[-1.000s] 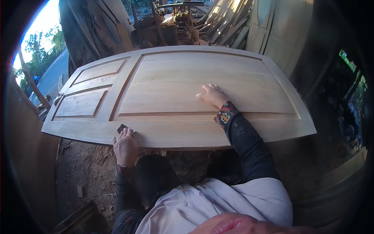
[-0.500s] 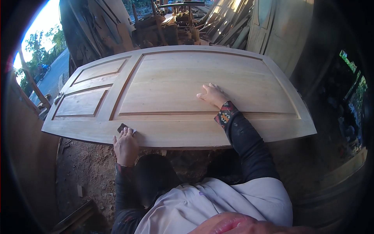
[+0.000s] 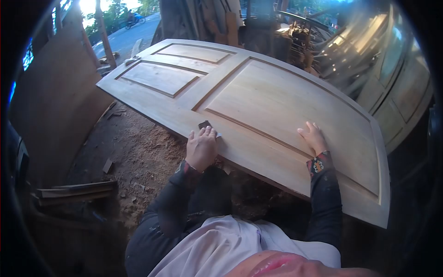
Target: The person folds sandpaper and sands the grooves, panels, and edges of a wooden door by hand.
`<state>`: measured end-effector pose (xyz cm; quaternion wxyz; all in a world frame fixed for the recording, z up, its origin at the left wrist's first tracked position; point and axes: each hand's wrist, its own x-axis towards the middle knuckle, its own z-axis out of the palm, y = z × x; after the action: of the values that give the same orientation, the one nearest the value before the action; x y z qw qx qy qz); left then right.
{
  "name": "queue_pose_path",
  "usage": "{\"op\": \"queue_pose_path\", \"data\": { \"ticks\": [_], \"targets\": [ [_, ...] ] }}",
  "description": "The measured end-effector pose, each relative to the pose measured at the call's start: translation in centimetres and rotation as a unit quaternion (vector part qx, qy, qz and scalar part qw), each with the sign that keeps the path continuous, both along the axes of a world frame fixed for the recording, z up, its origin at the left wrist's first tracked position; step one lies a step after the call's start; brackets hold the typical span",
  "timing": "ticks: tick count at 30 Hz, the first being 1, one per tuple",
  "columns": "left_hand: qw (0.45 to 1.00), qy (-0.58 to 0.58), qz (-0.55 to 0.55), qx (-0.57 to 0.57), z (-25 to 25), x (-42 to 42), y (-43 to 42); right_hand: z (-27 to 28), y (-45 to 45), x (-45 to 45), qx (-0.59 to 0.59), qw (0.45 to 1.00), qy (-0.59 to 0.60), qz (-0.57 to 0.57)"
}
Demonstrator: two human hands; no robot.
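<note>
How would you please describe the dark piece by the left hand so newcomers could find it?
Find the large wooden door, then its near edge. There the dark piece pokes past the left hand; its near-black colour stands out against the pale door.

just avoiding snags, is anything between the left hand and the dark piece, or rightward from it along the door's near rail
Nothing visible separates the left hand from the dark piece; its fingers are on it. Rightward, the right forearm crosses over the near rail; nothing else shows there.
</note>
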<state>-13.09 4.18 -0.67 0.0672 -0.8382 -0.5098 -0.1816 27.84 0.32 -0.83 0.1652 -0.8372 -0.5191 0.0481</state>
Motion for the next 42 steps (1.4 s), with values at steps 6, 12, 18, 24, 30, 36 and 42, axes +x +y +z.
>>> {"op": "queue_pose_path", "data": {
  "ticks": [6, 12, 18, 24, 30, 36, 42],
  "targets": [
    [0.997, -0.041, 0.052, -0.025, 0.3, -2.1, 4.5, 0.5, 0.1, -0.1, -0.005, 1.0, 0.0, -0.016],
    [0.969, -0.048, 0.235, -0.059, 0.7, -9.5, 17.0, 0.2, 0.2, 0.1, -0.002, 1.0, 0.012, -0.008],
    [0.983, 0.003, 0.162, -0.087, 1.4, -5.7, 14.2, 0.6, 0.1, -0.1, -0.008, 1.0, 0.011, -0.006],
    [0.999, -0.031, 0.01, 0.038, -0.4, -0.5, 3.4, 0.3, 0.1, 0.2, -0.006, 1.0, 0.008, -0.001],
    [0.968, -0.057, 0.214, -0.115, 2.3, -8.5, 15.3, 0.5, 0.2, 0.2, -0.002, 1.0, 0.01, 0.013],
    [0.997, 0.002, 0.082, -0.01, -0.4, -4.8, 11.2, 0.2, 0.3, 0.7, 0.016, 0.999, 0.011, 0.039],
    [0.999, -0.012, -0.008, -0.038, -0.1, -3.8, 7.0, -0.2, 0.4, 0.9, 0.016, 0.999, 0.003, 0.049]
  ]
}}
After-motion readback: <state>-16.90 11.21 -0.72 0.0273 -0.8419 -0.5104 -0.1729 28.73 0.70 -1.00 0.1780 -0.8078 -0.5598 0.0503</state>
